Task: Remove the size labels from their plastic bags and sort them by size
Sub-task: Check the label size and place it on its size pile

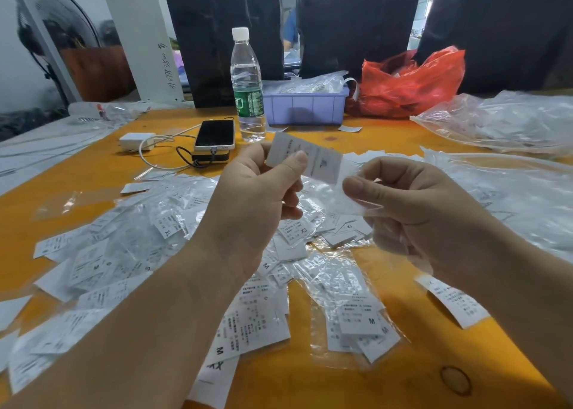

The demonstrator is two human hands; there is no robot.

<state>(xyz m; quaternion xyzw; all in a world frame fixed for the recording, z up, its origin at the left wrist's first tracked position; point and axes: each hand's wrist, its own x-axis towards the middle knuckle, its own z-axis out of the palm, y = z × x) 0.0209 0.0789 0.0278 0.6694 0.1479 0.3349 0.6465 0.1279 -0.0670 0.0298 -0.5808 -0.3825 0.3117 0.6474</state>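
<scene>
Above the orange table (102, 173), my left hand (254, 198) pinches a size label (305, 157) while my right hand (412, 204) grips its clear plastic bag (350, 191), seemingly just emptied; next I must read its size, unreadable here, and pile accordingly.

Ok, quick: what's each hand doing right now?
Left hand: pinching a label.
Right hand: pinching a clear plastic bag that the label looks nearly out of.
</scene>
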